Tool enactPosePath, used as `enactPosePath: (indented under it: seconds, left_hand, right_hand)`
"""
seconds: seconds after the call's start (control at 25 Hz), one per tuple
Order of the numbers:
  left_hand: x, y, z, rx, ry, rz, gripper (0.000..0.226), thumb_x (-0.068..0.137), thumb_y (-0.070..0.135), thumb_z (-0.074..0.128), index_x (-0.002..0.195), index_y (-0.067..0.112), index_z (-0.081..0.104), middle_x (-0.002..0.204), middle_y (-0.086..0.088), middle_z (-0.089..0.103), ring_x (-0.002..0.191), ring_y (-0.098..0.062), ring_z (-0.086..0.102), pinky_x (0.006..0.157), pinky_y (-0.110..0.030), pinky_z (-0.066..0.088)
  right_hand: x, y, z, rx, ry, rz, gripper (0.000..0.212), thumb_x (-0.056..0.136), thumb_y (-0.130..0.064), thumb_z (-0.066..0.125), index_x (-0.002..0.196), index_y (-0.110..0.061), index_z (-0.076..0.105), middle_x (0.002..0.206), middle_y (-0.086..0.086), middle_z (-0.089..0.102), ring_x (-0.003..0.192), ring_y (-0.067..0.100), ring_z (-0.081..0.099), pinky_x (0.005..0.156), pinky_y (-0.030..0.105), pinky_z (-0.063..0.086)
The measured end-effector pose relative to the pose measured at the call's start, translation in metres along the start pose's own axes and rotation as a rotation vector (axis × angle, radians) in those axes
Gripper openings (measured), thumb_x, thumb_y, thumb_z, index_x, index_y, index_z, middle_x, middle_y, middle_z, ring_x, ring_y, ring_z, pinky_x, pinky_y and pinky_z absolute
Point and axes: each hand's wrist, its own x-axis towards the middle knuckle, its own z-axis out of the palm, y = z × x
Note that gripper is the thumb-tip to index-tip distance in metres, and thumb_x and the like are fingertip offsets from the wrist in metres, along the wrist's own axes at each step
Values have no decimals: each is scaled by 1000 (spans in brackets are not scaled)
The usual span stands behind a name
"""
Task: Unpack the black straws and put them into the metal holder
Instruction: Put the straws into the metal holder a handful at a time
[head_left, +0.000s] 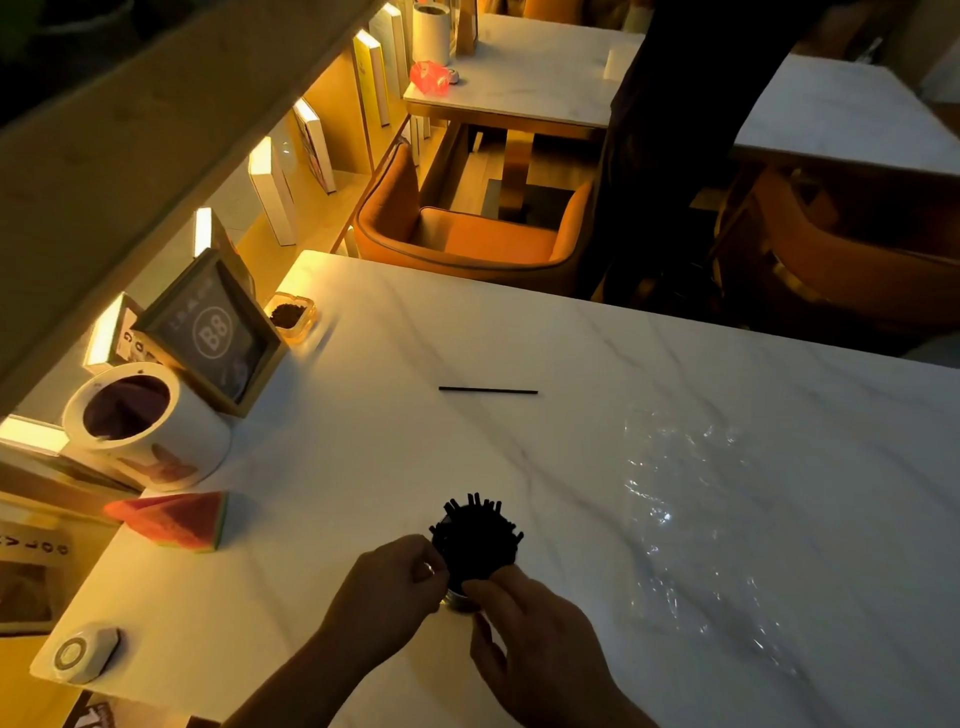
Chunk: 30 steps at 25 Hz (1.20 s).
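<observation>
Most straws (475, 540) stood bunched in the holder (460, 603), which the left hand (389, 587) gripped with curled fingers while the right hand (524, 634) touched its rim, grip unclear, and one probably light, stiff, roll-prone stray straw (488, 390) lay well apart on the table (363, 467), best pinched mid-length.

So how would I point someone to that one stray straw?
Start at the white marble table. Past the bundle of black straws standing in the metal holder, toward the table's middle, a single straw lies alone. Unlike the rest, it lies flat, touching nothing else.
</observation>
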Motion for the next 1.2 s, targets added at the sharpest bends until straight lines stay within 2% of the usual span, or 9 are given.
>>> enactPosePath:
  seconds: [0.24, 0.4, 0.56, 0.64, 0.76, 0.96, 1.04, 1.08, 1.2]
  left_hand:
    - [9, 22, 15, -116, -121, 71, 6, 90, 37, 66, 86, 34, 70, 78, 17, 76, 66, -5, 72, 70, -35, 61]
    - [39, 12, -4, 52, 210, 163, 44, 93, 60, 52, 67, 25, 55, 56, 1, 58, 52, -7, 55, 55, -31, 44]
    - [119, 13, -30, 180, 360, 187, 40, 99, 49, 55, 66, 25, 54, 58, 4, 55, 55, -15, 55, 52, -28, 37]
    - [163, 20, -30, 277, 331, 214, 30, 99, 43, 58, 80, 21, 66, 72, 0, 67, 67, -20, 62, 58, -30, 42]
    - [231, 28, -18, 442, 199, 246, 32, 99, 39, 56, 122, 20, 69, 119, -5, 73, 107, -28, 67, 88, -40, 55]
    - [324, 36, 6, 749, 38, 297, 66, 103, 25, 48, 163, 19, 21, 172, -5, 22, 154, -30, 28, 122, -46, 31]
    - [348, 38, 13, 860, 33, 291, 63, 104, 17, 42, 163, 18, 21, 172, -6, 20, 154, -30, 29, 122, -46, 31]
    - [355, 39, 15, 899, 50, 291, 57, 103, 13, 40, 159, 17, 32, 167, -6, 33, 147, -32, 39, 117, -46, 39]
    - [358, 42, 22, 1063, 140, 396, 34, 98, 7, 44, 121, 14, 67, 122, -7, 69, 111, -30, 65, 87, -41, 56]
  right_hand:
    - [12, 23, -1, -54, -135, 139, 40, 99, -38, 52, 138, -32, 59, 130, -10, 66, 90, 12, 71, 70, 26, 60]
    - [16, 39, -6, -131, -202, 141, 35, 102, -35, 45, 131, -34, 64, 120, -5, 72, 91, 21, 69, 67, 35, 58]
    - [28, 60, -16, -194, -219, 219, 29, 100, -26, 49, 125, -27, 65, 122, 0, 68, 100, 25, 65, 72, 39, 57]
    - [32, 68, -21, -213, -232, 228, 27, 103, -27, 46, 125, -27, 61, 125, 0, 64, 104, 24, 61, 76, 39, 55]
    - [42, 81, -22, -239, -268, 245, 27, 104, -24, 47, 128, -28, 59, 128, -1, 62, 106, 23, 60, 74, 33, 47]
    - [54, 94, -29, -226, -297, 248, 27, 93, -17, 64, 116, -29, 66, 113, -4, 66, 94, 23, 64, 66, 36, 55]
    - [55, 97, -31, -215, -292, 252, 27, 88, -16, 69, 110, -30, 68, 107, -5, 68, 90, 22, 65, 62, 37, 56]
    - [56, 97, -31, -205, -298, 253, 26, 92, -17, 64, 114, -31, 66, 112, -5, 66, 95, 22, 64, 67, 38, 57]
    - [51, 102, -26, -222, -309, 242, 30, 100, -22, 50, 126, -32, 62, 125, -7, 61, 108, 23, 59, 78, 40, 56]
